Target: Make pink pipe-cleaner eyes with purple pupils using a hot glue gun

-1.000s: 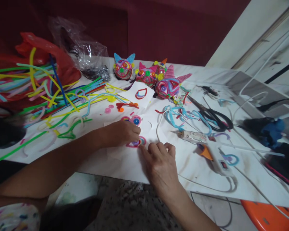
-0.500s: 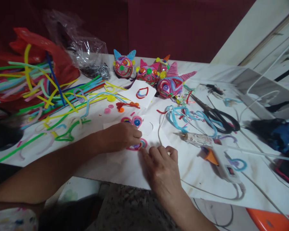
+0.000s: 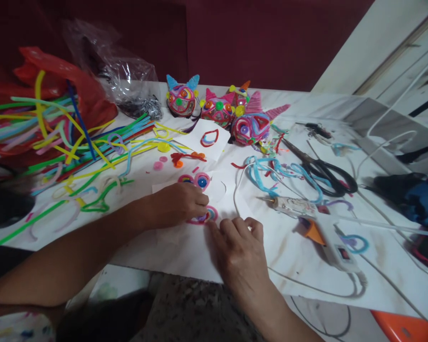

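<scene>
Curled pipe-cleaner shapes lie on a white sheet of paper: a pink ring with a blue centre, another beside it, and a pink-edged coil nearer me. My left hand rests over the paper between them, its fingers closed together at the coil's upper edge; whatever they pinch is hidden. My right hand lies just to the right, fingers curled, its index fingertip touching the coil's lower right edge. Something small and pale shows between its thumb and fingers, too small to name.
Decorated balls with ears stand at the back. Pipe cleaners spill from a red bag at left. Black scissors, a glue gun with its cable and blue pipe-cleaner scraps lie at right. A paper drawing sits mid-table.
The camera view has shifted slightly. Both hands stay almost in place at the coil.
</scene>
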A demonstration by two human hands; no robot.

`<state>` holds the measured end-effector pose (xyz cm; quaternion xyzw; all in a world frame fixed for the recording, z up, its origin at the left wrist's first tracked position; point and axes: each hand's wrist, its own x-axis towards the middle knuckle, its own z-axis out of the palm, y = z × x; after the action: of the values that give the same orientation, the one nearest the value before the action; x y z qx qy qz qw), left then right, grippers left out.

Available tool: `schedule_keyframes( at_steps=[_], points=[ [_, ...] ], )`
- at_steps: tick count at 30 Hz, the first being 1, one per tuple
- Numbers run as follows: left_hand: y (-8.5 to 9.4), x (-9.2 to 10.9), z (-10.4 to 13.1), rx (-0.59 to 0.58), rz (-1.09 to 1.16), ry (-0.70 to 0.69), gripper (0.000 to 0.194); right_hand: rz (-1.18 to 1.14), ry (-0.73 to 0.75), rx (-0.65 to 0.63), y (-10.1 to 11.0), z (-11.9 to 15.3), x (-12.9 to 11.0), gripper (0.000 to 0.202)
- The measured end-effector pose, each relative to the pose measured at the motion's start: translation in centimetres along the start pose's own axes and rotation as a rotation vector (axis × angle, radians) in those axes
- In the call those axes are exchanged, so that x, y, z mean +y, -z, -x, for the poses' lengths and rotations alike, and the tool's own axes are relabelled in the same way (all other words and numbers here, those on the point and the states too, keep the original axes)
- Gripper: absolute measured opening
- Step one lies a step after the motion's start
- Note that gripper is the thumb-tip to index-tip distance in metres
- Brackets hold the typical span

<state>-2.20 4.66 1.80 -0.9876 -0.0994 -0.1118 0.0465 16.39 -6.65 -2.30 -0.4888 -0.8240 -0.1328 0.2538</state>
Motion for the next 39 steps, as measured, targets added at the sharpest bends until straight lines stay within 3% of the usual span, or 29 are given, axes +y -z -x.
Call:
schedule_keyframes(
  at_steps=[19, 39],
  points=[
    [-0.29, -0.07, 0.25, 0.043, -0.01, 0.024, 0.025, 0.008, 0.02, -0.011, -0.07, 0.28, 0.22, 0.019],
    [-0.04, 0.05, -0.01, -0.031, -0.051, 0.033, 0.031, -0.007, 0.002, 0.031, 0.03, -0.09, 0.03, 0.023]
  ],
)
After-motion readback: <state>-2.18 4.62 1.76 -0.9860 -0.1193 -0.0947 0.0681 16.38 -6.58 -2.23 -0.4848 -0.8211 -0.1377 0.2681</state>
